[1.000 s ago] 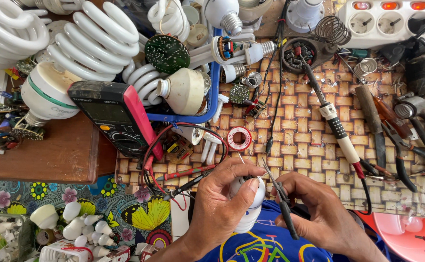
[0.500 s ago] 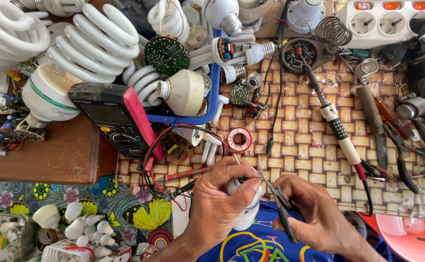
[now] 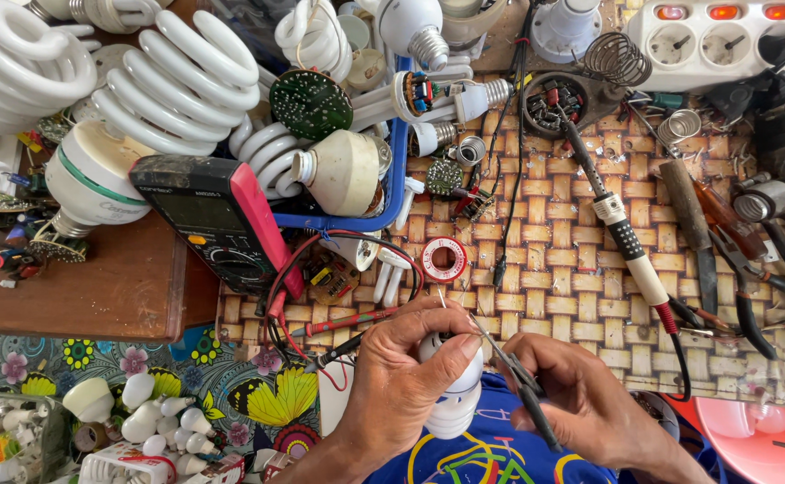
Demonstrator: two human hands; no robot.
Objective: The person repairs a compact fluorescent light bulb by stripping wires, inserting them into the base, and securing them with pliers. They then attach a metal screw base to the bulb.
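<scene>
Left hand (image 3: pixel 410 376) grips a white bulb (image 3: pixel 453 403) from its left; right hand (image 3: pixel 581 403) pinches pliers (image 3: pixel 520 381) at the bulb's right.

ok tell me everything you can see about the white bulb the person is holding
The white bulb looks like a compact lamp with a smooth plastic base and ribbed white tubing showing below it. The left hand wraps around it from the left, thumb across the base, hiding much of it. It sits low in the view, over the person's blue shirt, at the near edge of the woven mat. The right hand holds slim pliers whose tips point at its top.
</scene>
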